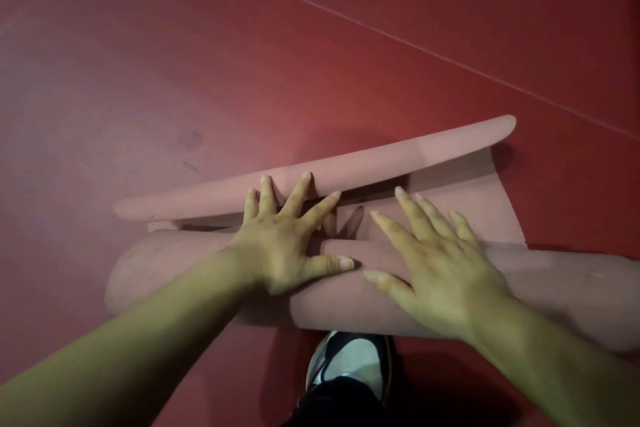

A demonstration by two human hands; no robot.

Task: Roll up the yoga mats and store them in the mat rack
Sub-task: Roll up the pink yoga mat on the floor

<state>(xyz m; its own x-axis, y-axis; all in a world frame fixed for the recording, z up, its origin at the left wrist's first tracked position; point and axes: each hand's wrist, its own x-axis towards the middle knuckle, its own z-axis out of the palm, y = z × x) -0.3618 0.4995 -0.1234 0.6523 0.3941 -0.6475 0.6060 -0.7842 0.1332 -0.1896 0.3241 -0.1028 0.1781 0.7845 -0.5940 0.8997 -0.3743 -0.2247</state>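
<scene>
Now | one pink mat (194,270) | two hands flat: left hand (287,243), right hand (440,270)

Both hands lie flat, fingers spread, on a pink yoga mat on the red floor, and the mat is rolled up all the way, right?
Not quite. The head view shows the pink yoga mat only partly rolled: past the roll a stretch lies unrolled, its far edge curling up. The rest holds: left hand and right hand lie flat on it, fingers spread, on the red floor.
</scene>
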